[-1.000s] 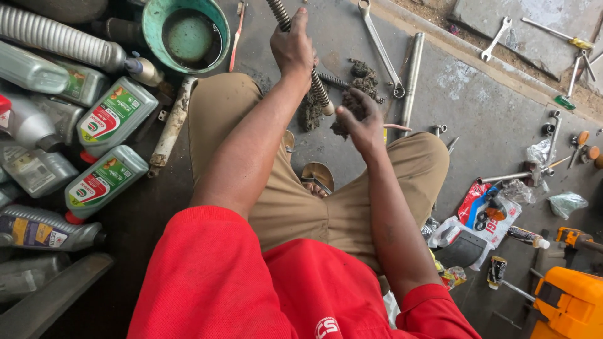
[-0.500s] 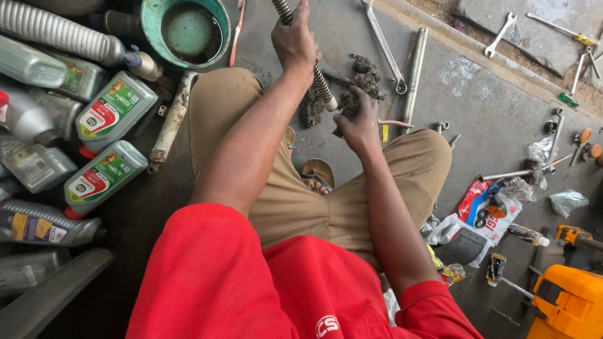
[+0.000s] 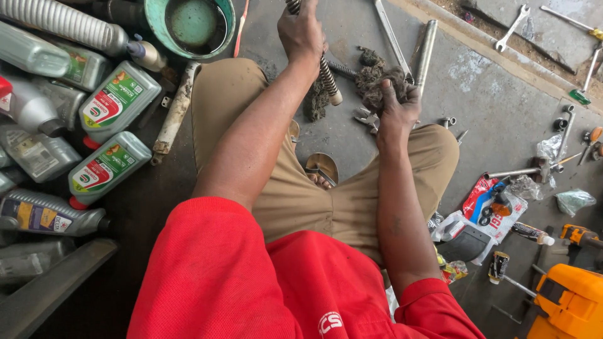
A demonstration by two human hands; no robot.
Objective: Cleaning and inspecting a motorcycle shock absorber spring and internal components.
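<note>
Head view, landmark: the long coiled steel spring (image 3: 326,70), slanting from the top edge down to a capped end on the grey concrete floor (image 3: 502,119).
Left hand (image 3: 303,32): fingers wrapped tight round the upper part of the spring, clamped on it.
Right hand (image 3: 396,110): just right of the spring's lower end, fingers closed round a dirty grey wad of rag (image 3: 380,85); hand and spring stand a little apart.
Spring state: tilted, its upper end cut off by the frame, its lower end beside a dark greasy clump on the floor.
Right of the spring: a long flat steel spanner (image 3: 391,37) and a plain steel tube (image 3: 424,53), lying side by side.
Left of the spring: a round green plastic basin of murky liquid (image 3: 188,25), near the top edge.
Further left of the spring: grey plastic oil bottles with green labels (image 3: 116,100), lying in a heap.
Below the spring: the seated person's tan trousers (image 3: 326,201) and red shirt (image 3: 251,282).
Well right of the spring: an orange plastic power-tool case (image 3: 568,301), at the lower corner.
</note>
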